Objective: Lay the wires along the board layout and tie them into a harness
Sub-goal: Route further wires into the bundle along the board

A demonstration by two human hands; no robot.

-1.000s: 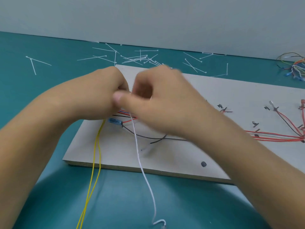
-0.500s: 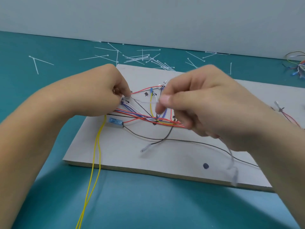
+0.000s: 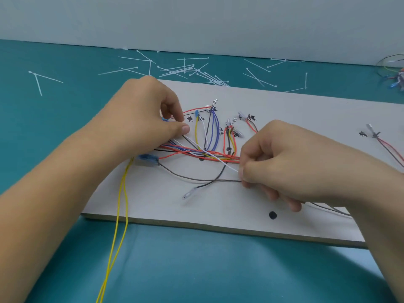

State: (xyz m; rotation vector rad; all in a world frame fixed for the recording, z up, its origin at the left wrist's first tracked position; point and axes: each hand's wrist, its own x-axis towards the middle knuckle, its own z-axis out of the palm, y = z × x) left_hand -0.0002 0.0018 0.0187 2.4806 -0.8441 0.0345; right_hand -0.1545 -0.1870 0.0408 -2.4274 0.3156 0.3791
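Head view, board [image 3: 306, 119] flat on the teal table [image 3: 54, 106].

Step in hand: laying a single white wire [image 3: 215, 159] into the layout. The wire runs taut and slanted from the left end of the board down across the red trunk bundle [image 3: 196, 153] to the near right.

Left hand [image 3: 144, 121]: thumb and curled fingers pinch together at the point where the white wire starts, anchoring that end (the contact itself is hidden under the thumb).

Right hand [image 3: 284, 162]: thumb and forefinger pinch the white wire's other stretch just in front of the trunk bundle, remaining fingers folded under.

Noted also: a dark wire [image 3: 190, 177] loops loose on the board, yellow wires [image 3: 122, 204] hang over the near edge beside the blue connector [image 3: 148, 159], and loose cable ties [image 3: 185, 69] lie scattered behind the board, none yet in hand.

Assessment: routing is part done and no tying is under way here. The next move calls for lowering the white wire parallel into the trunk, keeping tension and the left anchor fixed so it does not drag its neighbours off their marks.
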